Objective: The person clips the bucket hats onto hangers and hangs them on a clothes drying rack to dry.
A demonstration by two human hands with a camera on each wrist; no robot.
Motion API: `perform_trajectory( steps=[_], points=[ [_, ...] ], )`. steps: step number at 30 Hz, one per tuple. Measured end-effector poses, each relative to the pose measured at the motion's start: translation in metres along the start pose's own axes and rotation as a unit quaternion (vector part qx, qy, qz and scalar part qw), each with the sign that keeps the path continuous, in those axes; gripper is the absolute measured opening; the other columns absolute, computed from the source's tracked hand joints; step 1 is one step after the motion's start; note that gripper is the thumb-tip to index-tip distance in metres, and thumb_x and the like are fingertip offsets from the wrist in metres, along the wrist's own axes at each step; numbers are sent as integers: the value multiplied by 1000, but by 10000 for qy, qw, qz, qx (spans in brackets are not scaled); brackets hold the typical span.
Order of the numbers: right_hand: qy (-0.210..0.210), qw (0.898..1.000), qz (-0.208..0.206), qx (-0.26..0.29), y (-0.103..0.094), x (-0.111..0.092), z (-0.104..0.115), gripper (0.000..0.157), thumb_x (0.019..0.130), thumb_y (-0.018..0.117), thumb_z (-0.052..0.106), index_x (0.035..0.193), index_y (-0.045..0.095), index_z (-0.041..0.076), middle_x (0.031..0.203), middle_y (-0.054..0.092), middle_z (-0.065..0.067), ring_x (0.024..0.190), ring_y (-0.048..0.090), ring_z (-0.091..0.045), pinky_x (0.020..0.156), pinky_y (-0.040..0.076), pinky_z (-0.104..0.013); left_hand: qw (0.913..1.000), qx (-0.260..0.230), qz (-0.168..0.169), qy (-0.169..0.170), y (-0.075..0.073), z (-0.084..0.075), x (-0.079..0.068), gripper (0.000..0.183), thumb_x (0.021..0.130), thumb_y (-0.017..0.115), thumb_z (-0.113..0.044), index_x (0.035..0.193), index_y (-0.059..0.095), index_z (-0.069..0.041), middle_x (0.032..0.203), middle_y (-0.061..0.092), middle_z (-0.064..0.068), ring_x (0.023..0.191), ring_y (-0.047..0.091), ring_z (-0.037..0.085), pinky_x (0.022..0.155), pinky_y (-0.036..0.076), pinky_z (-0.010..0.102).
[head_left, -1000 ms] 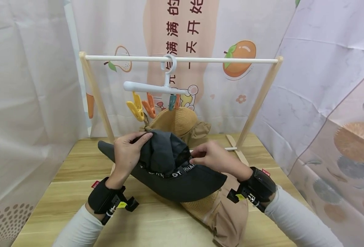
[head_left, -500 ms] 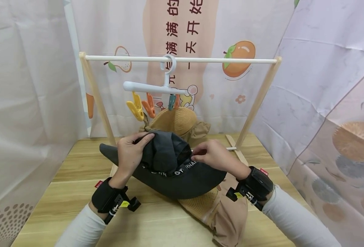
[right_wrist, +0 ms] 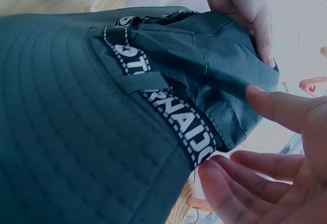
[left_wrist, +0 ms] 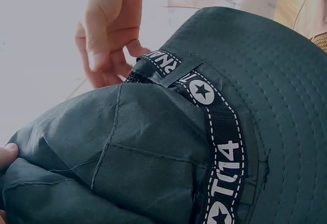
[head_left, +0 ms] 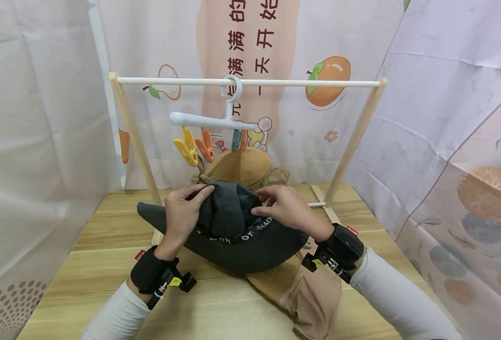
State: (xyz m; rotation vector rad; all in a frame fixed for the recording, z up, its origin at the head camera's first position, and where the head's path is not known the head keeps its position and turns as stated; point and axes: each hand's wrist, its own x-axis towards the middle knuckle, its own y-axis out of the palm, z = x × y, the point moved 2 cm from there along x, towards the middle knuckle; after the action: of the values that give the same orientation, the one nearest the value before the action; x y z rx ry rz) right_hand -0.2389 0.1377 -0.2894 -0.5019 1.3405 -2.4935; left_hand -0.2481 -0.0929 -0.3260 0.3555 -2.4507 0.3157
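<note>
Holding a dark hat (head_left: 246,255) in front of a small rack (head_left: 357,141)

Around my work, several things are standing close. The rack is standing on the wooden table (head_left: 97,264) behind the hat, and from its white top rod (head_left: 310,83) a pale hanger (head_left: 212,122) is hanging. This hanger is carrying a yellow clip (head_left: 187,150), an orange clip (head_left: 206,145), a teal clip (head_left: 236,140) and, partly hidden beside the teal one, another orange clip (head_left: 244,140). Below them a straw hat (head_left: 246,165) with tan cloth is lying at the back; I cannot tell if a clip is touching it. My dark hat is standing in the way and covering its lower part. Nearer to me, a second straw piece (head_left: 276,278), also with tan cloth, is lying on the table, partly hidden by the brim (left_wrist: 286,101).

My left hand (head_left: 181,212) is pinching the fabric of the crown (left_wrist: 158,121) between thumb and fingers. My right hand (head_left: 285,205) is hovering at the opposite side, thumb and fingers well parted, just beside the lettered band (right_wrist: 179,119); whether a fingertip is touching it, I cannot tell. The dark hat is hanging above the table, and the band is circling its crown.
</note>
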Motion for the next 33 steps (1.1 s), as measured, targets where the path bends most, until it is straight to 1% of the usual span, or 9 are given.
perform_trajectory(
  steps=[2,7,9,11,15,20,25,28,33],
  points=[
    [-3,10000,-26,54,1,2,3,47,80,72,32,118,62,7,103,68,-8,87,62,-17,75,53,-39,10000,22,-17,29,0,-2,-1,14,80,72,-19,86,76,-6,83,73,16,76,66,18,70,54,29],
    [-91,9999,-118,71,4,8,9,50,78,74,34,118,63,6,104,67,-9,91,62,-19,81,53,-41,9996,173,-1,235,0,-24,-3,11,80,72,-7,84,74,3,80,71,22,75,66,27,70,55,42],
    [-92,9998,-147,72,6,9,11,51,77,74,35,118,63,7,104,66,-10,91,61,-19,82,53,-41,9993,227,60,284,1,-26,-2,11,80,71,-7,84,74,3,79,71,23,74,65,29,69,55,45],
    [-119,9998,-171,68,8,10,12,51,77,74,36,118,63,7,102,65,-9,88,59,-18,80,52,-40,9993,261,121,259,3,-19,0,12,80,72,-12,85,75,-1,79,71,21,73,65,26,69,55,45],
    [-273,9993,-240,61,12,12,15,47,77,74,38,114,65,9,90,62,-6,77,52,-17,69,48,-35,9994,254,124,198,6,-5,2,16,80,73,-23,86,76,-8,80,73,15,74,66,20,69,55,43],
    [-333,9985,-427,-92,18,15,16,41,78,73,36,108,68,9,81,57,-4,70,47,-16,62,40,-31,9985,305,95,441,8,0,2,20,80,73,-28,86,76,-10,79,73,14,73,66,19,68,55,43],
    [-265,9983,-507,-144,22,17,19,35,80,72,31,105,69,6,88,64,-8,76,54,-17,68,49,-35,9972,372,84,637,11,0,1,18,80,73,-26,86,77,-9,79,73,13,70,67,19,65,56,43],
    [-368,9973,-631,-91,24,18,21,28,82,71,27,100,72,6,89,68,-9,76,58,-17,68,52,-36,9970,382,89,671,11,1,1,18,80,73,-26,86,77,-9,79,74,14,68,66,19,64,56,43],
    [-631,9941,-882,70,26,21,23,12,82,71,18,87,74,8,80,70,-6,69,60,-13,62,53,-32,9970,405,100,651,11,5,2,19,81,72,-27,87,77,-10,79,74,14,68,66,19,64,55,43]
  ],
)
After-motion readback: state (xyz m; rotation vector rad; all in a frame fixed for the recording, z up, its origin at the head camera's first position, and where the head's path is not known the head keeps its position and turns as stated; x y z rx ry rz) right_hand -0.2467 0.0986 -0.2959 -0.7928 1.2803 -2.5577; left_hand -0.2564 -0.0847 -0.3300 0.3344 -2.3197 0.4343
